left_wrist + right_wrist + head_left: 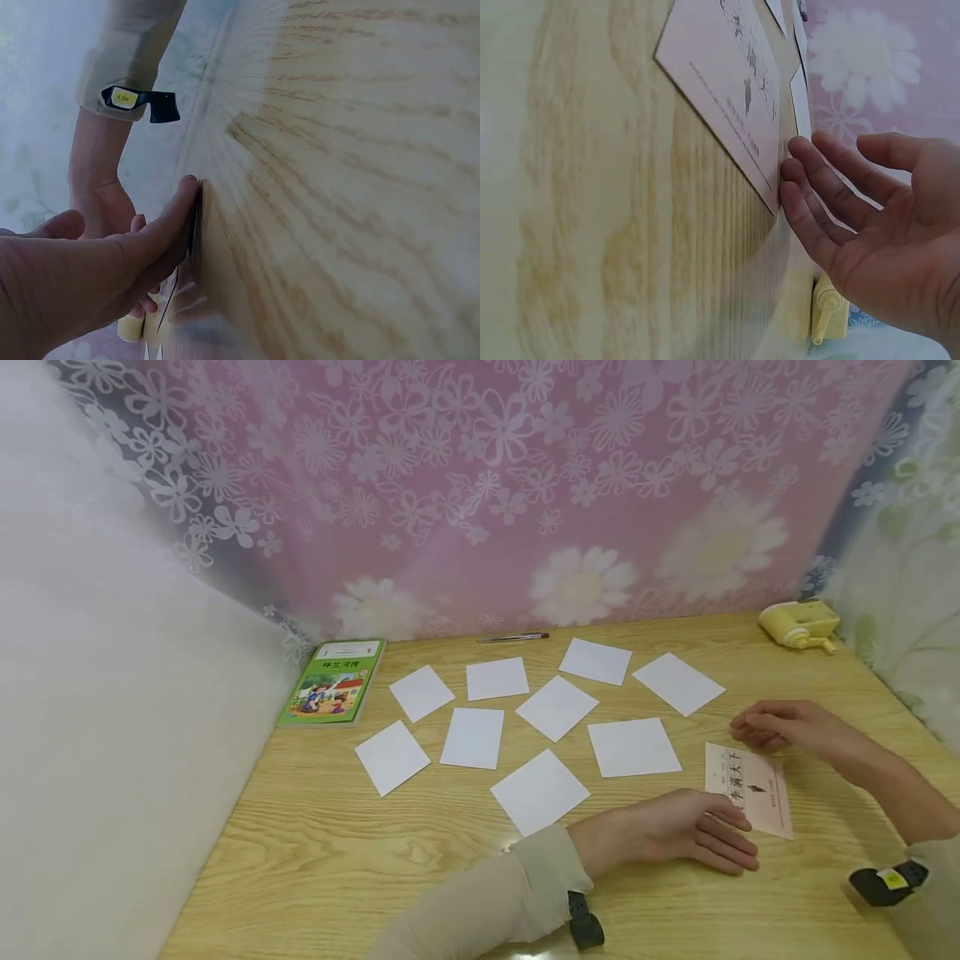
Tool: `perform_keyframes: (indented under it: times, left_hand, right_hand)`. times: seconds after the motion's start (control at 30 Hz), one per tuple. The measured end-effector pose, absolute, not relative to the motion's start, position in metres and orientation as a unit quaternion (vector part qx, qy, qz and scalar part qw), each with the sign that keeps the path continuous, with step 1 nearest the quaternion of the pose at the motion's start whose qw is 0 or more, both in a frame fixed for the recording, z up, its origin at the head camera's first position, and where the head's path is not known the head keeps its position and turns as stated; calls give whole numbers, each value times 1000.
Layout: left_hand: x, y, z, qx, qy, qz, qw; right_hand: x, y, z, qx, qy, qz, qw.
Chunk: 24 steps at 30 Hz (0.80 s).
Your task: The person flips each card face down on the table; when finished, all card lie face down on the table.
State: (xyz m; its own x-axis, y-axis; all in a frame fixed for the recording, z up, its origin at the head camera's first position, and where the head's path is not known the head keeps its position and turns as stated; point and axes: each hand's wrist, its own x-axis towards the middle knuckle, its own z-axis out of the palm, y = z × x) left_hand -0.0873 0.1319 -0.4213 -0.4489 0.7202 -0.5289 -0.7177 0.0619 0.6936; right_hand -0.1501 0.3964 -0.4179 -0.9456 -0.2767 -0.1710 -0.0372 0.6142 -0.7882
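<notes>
A pale pink card (772,797) printed with dark characters and a small dark figure lies flat on the wooden table toward the right. My left hand (693,833) is at its near-left side, fingers extended and loosely bent, covering part of the card in the head view. In the left wrist view, the left hand (105,277) has its fingertips low against the surface. Beyond the card's far edge is my right hand (795,732), fingers gently bent and holding nothing. The right wrist view shows the right hand (885,217) with fingertips beside a corner of the pink card (727,97); contact is unclear.
Several blank white cards (557,707) are spread over the middle of the table (315,852). A green book (333,683) lies at the far left and a pen (513,637) at the back. In the back right corner sits a yellow object (799,625) against the flowered wall covering.
</notes>
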Motion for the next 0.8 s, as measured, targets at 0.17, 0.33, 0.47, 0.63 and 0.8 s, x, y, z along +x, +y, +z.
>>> perform_keyframes:
  times: [0.17, 0.33, 0.47, 0.63, 0.8]
  left_hand:
    - [-89, 137, -426, -25, 495, 699, 516]
    - [-92, 146, -426, -47, 490, 705, 511]
    - [-95, 151, -424, -68, 479, 712, 508]
    - [-102, 152, -423, -80, 471, 719, 504]
    - [-104, 155, -422, -76, 476, 718, 502]
  right_hand:
    - [-145, 390, -417, -88, 888, -424, 154]
    - [-143, 387, -419, -80, 889, -427, 146]
    - [-141, 385, -420, -76, 889, -428, 147]
    - [-140, 381, -418, -88, 893, -418, 140]
    - [-140, 380, -416, -93, 900, -403, 139]
